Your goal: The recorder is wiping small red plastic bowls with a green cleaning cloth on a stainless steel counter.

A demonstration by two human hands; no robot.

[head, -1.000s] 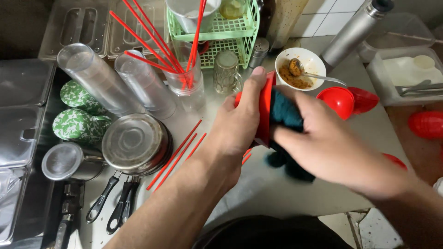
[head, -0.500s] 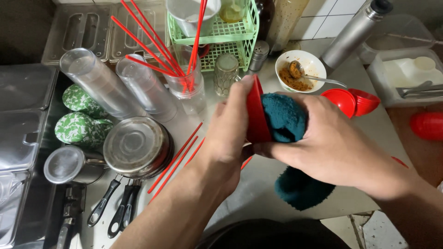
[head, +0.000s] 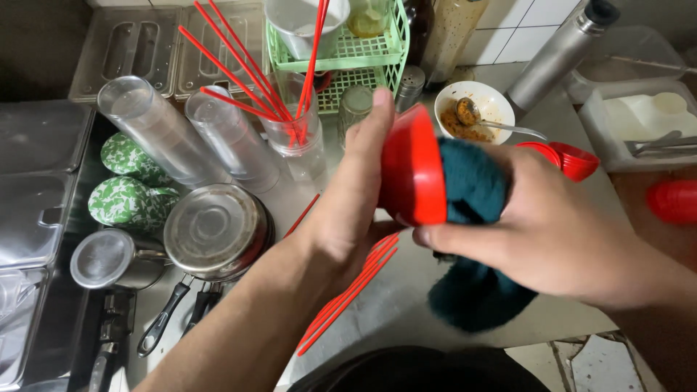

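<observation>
- red bowl (head: 412, 167) at frame centre, held up above the counter (head: 406, 305); tipped on edge, open side facing frame right, base toward frame left, rim line running roughly top to bottom
- dark teal cloth (head: 472, 192) stuffed into the bowl's open side, rest of it hanging down toward lower centre, long axis near vertical
- left hand (head: 348, 210) wraps the bowl's back from frame left, fingers curled closed on it, thumb tip up over the top rim
- right hand (head: 552, 232) comes in from frame right, fingers closed on the cloth, pressing it into the bowl
- loose red chopsticks (head: 348, 290) lying diagonal on counter under the hands
- more red chopsticks standing in a clear glass (head: 294, 145), upper centre
- green plastic basket (head: 363, 54) at top centre
- white bowl with sauce and spoon (head: 475, 109) upper right of centre
- stacked red bowls (head: 566, 156) at right
- steel pot lid (head: 214, 229) left of centre
</observation>
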